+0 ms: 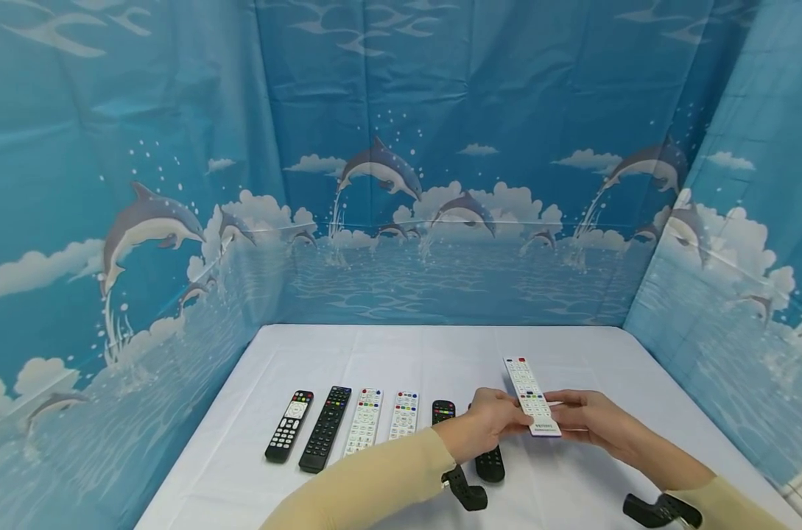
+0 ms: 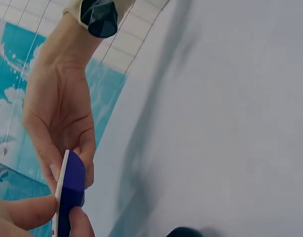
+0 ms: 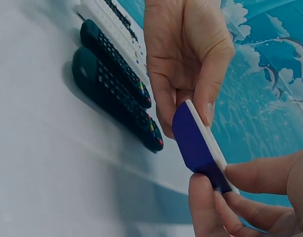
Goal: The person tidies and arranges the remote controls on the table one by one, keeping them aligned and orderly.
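Note:
A white remote control [image 1: 532, 394] with a blue-purple back [image 3: 193, 143] is held up over the table, its button face turned upward. The left hand [image 1: 487, 421] pinches it by its left edge near the close end. From the other side, the fingers and thumb of the right hand [image 1: 589, 419] grip the right edge. Its blue back [image 2: 73, 180] shows between both hands' fingertips in the left wrist view. Just under the left hand lies a black remote [image 1: 490, 465], partly hidden by it. Another black remote [image 1: 443, 410] lies left of that, its lower part behind the forearm.
Further left lie two white remotes [image 1: 364, 419] [image 1: 403, 414], a long black remote [image 1: 325, 429] and a black remote with white buttons [image 1: 288, 427], side by side in a row. The white-covered table [image 1: 387, 346] is bounded by dolphin-print curtains [image 1: 440, 272] at the back and sides.

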The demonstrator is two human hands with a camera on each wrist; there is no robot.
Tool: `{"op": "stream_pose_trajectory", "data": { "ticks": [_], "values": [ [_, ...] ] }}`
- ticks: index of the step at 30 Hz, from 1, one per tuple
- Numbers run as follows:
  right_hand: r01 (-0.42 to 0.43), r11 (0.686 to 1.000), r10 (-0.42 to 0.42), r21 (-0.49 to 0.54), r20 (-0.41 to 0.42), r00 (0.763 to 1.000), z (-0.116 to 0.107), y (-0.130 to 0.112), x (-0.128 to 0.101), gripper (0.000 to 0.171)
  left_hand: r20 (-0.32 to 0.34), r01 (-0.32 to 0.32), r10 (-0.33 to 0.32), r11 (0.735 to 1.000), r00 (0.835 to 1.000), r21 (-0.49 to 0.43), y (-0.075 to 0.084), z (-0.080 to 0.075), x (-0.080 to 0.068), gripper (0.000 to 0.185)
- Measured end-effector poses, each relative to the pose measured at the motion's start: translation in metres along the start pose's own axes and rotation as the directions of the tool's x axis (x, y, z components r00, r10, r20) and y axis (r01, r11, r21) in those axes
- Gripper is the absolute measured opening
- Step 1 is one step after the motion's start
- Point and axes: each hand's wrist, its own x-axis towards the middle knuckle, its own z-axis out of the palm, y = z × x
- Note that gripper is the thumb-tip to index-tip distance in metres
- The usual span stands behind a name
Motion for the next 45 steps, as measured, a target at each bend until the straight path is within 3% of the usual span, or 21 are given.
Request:
{"op": "stream_pose_trajectory", "data": {
  "ticks": [8,18,26,37,45],
  "values": [
    [-0.031,0.999,0.028,0.035,0.071,0.997,0.001,0.016,-0.019,0.067,0.025,0.019,-0.019,0.999,0.999,0.029,-0.007,-0.002,-0.027,0.023],
    [-0.042,0.995,0.024,0.09,0.186,0.982,0.006,0.032,-0.035,0.062,0.015,0.061,-0.064,0.992,0.998,0.113,-0.017,-0.006,-0.042,0.02],
    [-0.064,0.993,0.046,0.103,0.171,0.984,0.014,0.041,-0.038,0.065,0.017,0.069,-0.072,0.986,0.997,0.152,-0.018,-0.01,-0.053,0.022],
    [-0.06,0.991,0.039,0.121,0.172,0.984,0.022,0.043,-0.046,0.068,0.059,0.131,-0.145,0.971,0.988,0.2,-0.01,-0.015,-0.062,0.008],
    [-0.053,0.998,0.053,-0.034,0.021,0.998,0.03,0.052,-0.042,0.063,0.067,0.154,-0.171,0.965,0.983,0.211,-0.009,-0.017,-0.062,0.005]
  ]
}}
